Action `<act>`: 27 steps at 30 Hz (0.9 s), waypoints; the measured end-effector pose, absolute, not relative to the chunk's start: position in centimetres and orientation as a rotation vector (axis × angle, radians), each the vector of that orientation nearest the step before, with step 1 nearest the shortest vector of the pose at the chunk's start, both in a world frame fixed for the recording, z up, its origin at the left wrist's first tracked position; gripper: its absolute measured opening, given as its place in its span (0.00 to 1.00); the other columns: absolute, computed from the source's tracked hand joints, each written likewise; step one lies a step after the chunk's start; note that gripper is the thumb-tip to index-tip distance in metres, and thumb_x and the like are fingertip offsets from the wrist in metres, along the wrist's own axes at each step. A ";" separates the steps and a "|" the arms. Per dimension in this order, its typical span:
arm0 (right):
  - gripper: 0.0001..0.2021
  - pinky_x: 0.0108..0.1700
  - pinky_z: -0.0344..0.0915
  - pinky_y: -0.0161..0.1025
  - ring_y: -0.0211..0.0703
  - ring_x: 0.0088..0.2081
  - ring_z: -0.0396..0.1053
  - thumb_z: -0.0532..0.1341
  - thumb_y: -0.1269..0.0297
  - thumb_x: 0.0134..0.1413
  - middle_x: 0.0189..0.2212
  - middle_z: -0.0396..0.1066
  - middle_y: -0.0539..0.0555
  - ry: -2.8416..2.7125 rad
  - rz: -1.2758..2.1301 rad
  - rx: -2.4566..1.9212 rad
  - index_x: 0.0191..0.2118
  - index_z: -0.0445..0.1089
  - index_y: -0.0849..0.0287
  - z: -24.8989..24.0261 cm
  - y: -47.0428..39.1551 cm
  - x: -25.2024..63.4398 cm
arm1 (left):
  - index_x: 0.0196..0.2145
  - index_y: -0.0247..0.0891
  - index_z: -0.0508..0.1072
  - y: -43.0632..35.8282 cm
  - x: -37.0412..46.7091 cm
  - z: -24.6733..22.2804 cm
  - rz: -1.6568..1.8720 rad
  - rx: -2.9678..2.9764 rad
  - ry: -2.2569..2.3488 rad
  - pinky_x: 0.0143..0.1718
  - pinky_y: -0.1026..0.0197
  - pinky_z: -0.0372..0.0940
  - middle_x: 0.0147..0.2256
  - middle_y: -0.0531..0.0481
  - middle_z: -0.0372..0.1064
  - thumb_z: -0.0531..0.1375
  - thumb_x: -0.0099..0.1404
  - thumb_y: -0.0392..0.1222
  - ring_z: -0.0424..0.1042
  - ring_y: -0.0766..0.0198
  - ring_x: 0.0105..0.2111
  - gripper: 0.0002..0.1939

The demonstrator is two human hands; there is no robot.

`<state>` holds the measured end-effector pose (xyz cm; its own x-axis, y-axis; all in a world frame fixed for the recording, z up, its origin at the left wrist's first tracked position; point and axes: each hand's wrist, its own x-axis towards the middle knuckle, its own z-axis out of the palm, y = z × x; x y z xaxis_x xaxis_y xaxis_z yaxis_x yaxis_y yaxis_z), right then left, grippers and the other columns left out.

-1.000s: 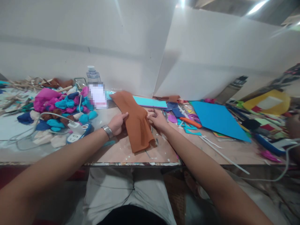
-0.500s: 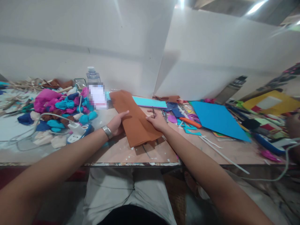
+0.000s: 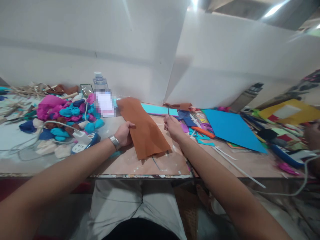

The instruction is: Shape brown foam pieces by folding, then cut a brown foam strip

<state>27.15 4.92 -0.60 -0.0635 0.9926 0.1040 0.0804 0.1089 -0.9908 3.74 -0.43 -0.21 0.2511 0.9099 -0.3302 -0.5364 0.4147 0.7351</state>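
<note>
A brown sheet [image 3: 146, 131], apparently folded paper, slants across the table in front of me. My left hand [image 3: 124, 133], wearing a metal watch, grips its left edge with the thumb on top and the other fingers hidden underneath. My right hand [image 3: 174, 127] is closed to the right of the sheet, apart from it. Out of that fist a thin dark pointed tool [image 3: 168, 111] sticks upward; its handle is hidden by the fingers. Behind the sheet lies a light turquoise strip [image 3: 158, 109].
Colourful crumpled bundles [image 3: 67, 111] and a white-and-blue power strip [image 3: 85, 143] lie left. A bottle [image 3: 100, 81] stands behind a blurred-out phone-like rectangle [image 3: 105, 103]. To the right are an orange cutter [image 3: 203, 132], a blue sheet [image 3: 232, 128] and white strips [image 3: 240, 166].
My right hand has come off the brown sheet and moved slightly right, tool still in it. The sheet's right part now lies flatter. My left hand keeps its hold.
</note>
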 end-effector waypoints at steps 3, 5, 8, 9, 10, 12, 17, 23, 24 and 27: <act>0.24 0.24 0.48 0.32 0.30 0.21 0.46 0.58 0.39 0.63 0.27 0.54 0.44 -1.214 1.307 -1.036 0.46 0.67 0.57 0.8 4.3 27.1 | 0.52 0.32 0.75 -0.6 3.9 0.2 1.126 0.555 0.738 0.46 0.49 0.75 0.45 0.39 0.80 0.60 0.57 0.38 0.80 0.49 0.41 0.24; 0.20 0.25 0.49 0.32 0.31 0.22 0.49 0.60 0.46 0.63 0.28 0.56 0.45 -1.168 1.458 -0.971 0.47 0.68 0.59 1.7 3.4 27.1 | 0.52 0.30 0.75 -0.7 3.9 0.3 1.149 0.572 0.674 0.47 0.50 0.75 0.45 0.39 0.80 0.59 0.60 0.40 0.80 0.49 0.42 0.23; 0.14 0.26 0.51 0.31 0.30 0.23 0.50 0.63 0.58 0.62 0.29 0.58 0.45 -1.124 1.643 -0.920 0.49 0.69 0.60 2.6 1.5 27.3 | 0.51 0.29 0.76 -0.8 3.8 0.3 1.110 0.587 0.647 0.47 0.51 0.75 0.45 0.37 0.80 0.58 0.63 0.42 0.80 0.50 0.43 0.22; 0.14 0.26 0.51 0.31 0.30 0.24 0.49 0.63 0.59 0.62 0.29 0.57 0.45 -1.116 1.689 -0.896 0.50 0.69 0.61 2.7 0.9 27.4 | 0.50 0.29 0.77 -0.8 3.8 0.2 1.085 0.586 0.658 0.47 0.51 0.75 0.45 0.37 0.80 0.59 0.63 0.42 0.80 0.49 0.42 0.21; 0.15 0.26 0.52 0.31 0.30 0.24 0.49 0.63 0.59 0.62 0.29 0.57 0.45 -1.116 1.740 -0.877 0.51 0.69 0.61 2.8 0.2 27.5 | 0.50 0.30 0.77 -0.9 3.7 0.1 1.061 0.585 0.669 0.47 0.50 0.75 0.45 0.36 0.80 0.59 0.62 0.41 0.80 0.48 0.42 0.20; 0.15 0.27 0.54 0.32 0.32 0.25 0.51 0.63 0.58 0.63 0.28 0.57 0.45 -1.132 1.807 -0.854 0.51 0.70 0.60 2.8 -0.8 27.9 | 0.50 0.30 0.77 -0.9 3.8 0.0 1.023 0.584 0.674 0.48 0.48 0.75 0.44 0.36 0.80 0.59 0.61 0.41 0.80 0.46 0.42 0.21; 0.18 0.34 0.65 0.34 0.34 0.28 0.64 0.67 0.52 0.61 0.29 0.64 0.46 -1.226 2.036 -0.739 0.51 0.66 0.55 3.2 -2.2 28.9 | 0.53 0.30 0.75 -1.3 4.1 0.2 1.010 0.558 0.667 0.50 0.45 0.73 0.45 0.35 0.80 0.59 0.61 0.39 0.80 0.45 0.43 0.23; 0.24 0.34 0.69 0.35 0.42 0.35 0.78 0.69 0.44 0.56 0.41 0.78 0.57 -1.349 2.529 -0.505 0.41 0.58 0.55 4.9 -3.9 29.2 | 0.52 0.27 0.74 -1.0 4.3 0.0 0.989 0.439 0.637 0.49 0.49 0.74 0.46 0.35 0.80 0.56 0.58 0.34 0.80 0.48 0.43 0.24; 0.25 0.33 0.69 0.34 0.42 0.34 0.79 0.70 0.43 0.55 0.41 0.79 0.59 -1.355 2.658 -0.406 0.40 0.59 0.56 4.7 -4.4 29.2 | 0.52 0.26 0.75 -0.7 4.2 -0.1 0.992 0.406 0.639 0.47 0.51 0.74 0.45 0.36 0.80 0.56 0.58 0.34 0.81 0.50 0.42 0.25; 0.28 0.35 0.72 0.37 0.49 0.38 0.80 0.70 0.40 0.53 0.43 0.80 0.66 -1.230 2.949 -0.288 0.43 0.60 0.57 2.5 -5.9 29.3 | 0.50 0.27 0.76 -0.1 3.9 -0.1 1.029 0.330 0.665 0.43 0.53 0.76 0.41 0.37 0.81 0.55 0.59 0.35 0.81 0.52 0.37 0.22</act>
<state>29.31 -5.89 2.51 -0.9817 0.0073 -0.1905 0.1302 -0.7041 -0.6981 3.90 -0.12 -0.09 0.3447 0.8702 -0.3519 -0.6784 0.4901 0.5473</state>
